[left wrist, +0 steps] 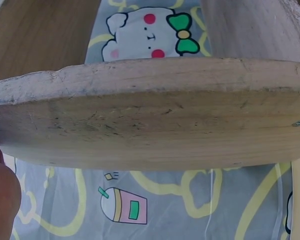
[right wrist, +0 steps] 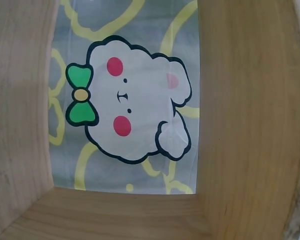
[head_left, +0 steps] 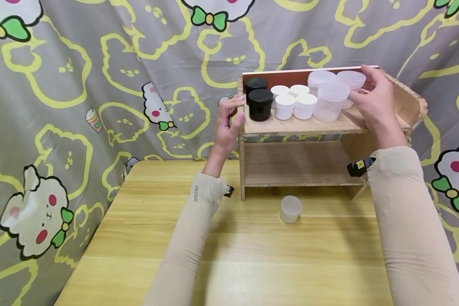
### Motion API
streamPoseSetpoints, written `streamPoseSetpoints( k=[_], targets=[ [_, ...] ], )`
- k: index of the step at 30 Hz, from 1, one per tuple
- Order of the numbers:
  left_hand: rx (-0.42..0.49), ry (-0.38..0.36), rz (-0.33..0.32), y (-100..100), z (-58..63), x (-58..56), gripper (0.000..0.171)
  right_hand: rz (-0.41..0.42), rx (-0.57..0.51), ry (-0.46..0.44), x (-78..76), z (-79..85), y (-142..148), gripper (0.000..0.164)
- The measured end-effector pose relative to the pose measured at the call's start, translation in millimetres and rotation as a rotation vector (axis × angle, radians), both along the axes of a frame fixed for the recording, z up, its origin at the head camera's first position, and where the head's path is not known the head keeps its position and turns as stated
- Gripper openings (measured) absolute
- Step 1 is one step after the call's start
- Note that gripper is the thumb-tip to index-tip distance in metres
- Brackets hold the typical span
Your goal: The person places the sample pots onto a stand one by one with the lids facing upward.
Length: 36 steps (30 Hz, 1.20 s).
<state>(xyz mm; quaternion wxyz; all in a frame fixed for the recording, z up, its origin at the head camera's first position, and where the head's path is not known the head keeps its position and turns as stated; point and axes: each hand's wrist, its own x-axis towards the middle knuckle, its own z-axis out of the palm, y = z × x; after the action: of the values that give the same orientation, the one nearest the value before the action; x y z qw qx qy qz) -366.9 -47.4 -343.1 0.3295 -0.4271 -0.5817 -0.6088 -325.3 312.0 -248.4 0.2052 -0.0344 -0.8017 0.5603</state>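
Note:
A small wooden shelf (head_left: 302, 163) stands on the table, with containers on its upper board. My left hand (head_left: 227, 119) is at the shelf's left side, its fingertips and thumb touching the side panel (left wrist: 150, 115). My right hand (head_left: 376, 100) is beside the clear plastic jars at the right, thumb by the front clear jar (head_left: 330, 102) and fingers spread upward next to the rear right one (head_left: 351, 80). Another clear jar (head_left: 320, 80) stands behind. Left of these are several small white jars (head_left: 284, 106) and two black jars (head_left: 260, 106). The right wrist view shows only the shelf's inside.
On the table (head_left: 157, 238), in front of the shelf, stands a small translucent cup (head_left: 290, 209). A lower shelf board (head_left: 298, 163) runs under the upper one. Behind everything hangs a patterned grey curtain (head_left: 168, 55). The shelf's curved right side panel (head_left: 405, 97) rises beside my right hand.

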Motion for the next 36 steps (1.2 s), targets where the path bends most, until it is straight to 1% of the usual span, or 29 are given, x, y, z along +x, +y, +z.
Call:
streamPoseSetpoints(
  k=[3, 5, 11, 13, 17, 20, 21, 25, 27, 29, 32, 34, 36],
  targets=[
    [0.004, -0.006, -0.001, 0.4, 0.5, 0.4, 0.034, 0.001, -0.009, 0.005, 5.9, 0.2, 3.0, 0.083],
    [0.005, -0.012, -0.001, 0.3, 0.4, 1.2, 0.033, 0.006, -0.036, 0.017, 11.7, 1.0, 5.5, 0.084],
    [0.007, -0.031, 0.008, 0.0, 0.4, 3.1, 0.034, 0.037, -0.243, 0.093, 34.3, 4.9, 11.8, 0.080],
    [0.005, -0.032, 0.015, 0.1, 0.8, 3.1, 0.035, 0.024, -0.251, 0.099, 42.3, 5.0, 12.0, 0.076],
    [0.003, -0.027, 0.018, 0.6, 0.8, 2.9, 0.035, -0.035, -0.133, 0.125, 58.2, -1.3, 8.0, 0.065],
    [0.001, -0.023, 0.019, 1.4, 0.8, 3.0, 0.035, -0.050, -0.073, 0.190, 69.3, -10.9, 4.3, 0.058],
    [0.000, -0.021, 0.020, 1.6, 1.0, 3.0, 0.035, -0.041, -0.091, 0.221, 72.4, -14.5, 2.6, 0.057],
    [0.003, -0.025, 0.017, 1.6, 1.8, 2.9, 0.036, -0.014, -0.096, 0.325, 85.1, -31.0, -6.2, 0.051],
    [0.004, -0.029, 0.019, 1.4, 1.7, 2.9, 0.036, 0.031, -0.144, 0.381, 91.0, -40.6, -11.7, 0.048],
    [0.005, -0.030, 0.019, 1.2, 1.1, 2.8, 0.036, 0.089, -0.169, 0.412, 98.5, -51.0, -15.8, 0.046],
    [0.007, -0.022, 0.015, 1.3, 0.1, 2.5, 0.035, 0.190, -0.208, 0.433, 109.7, -67.1, -20.3, 0.044],
    [0.011, -0.020, 0.015, 1.9, 0.1, 2.5, 0.035, 0.228, -0.173, 0.418, 116.2, -78.3, -23.4, 0.044],
    [0.017, -0.019, 0.015, 2.6, 0.3, 2.7, 0.034, 0.247, -0.115, 0.406, 120.6, -89.9, -27.2, 0.043]
  ],
)
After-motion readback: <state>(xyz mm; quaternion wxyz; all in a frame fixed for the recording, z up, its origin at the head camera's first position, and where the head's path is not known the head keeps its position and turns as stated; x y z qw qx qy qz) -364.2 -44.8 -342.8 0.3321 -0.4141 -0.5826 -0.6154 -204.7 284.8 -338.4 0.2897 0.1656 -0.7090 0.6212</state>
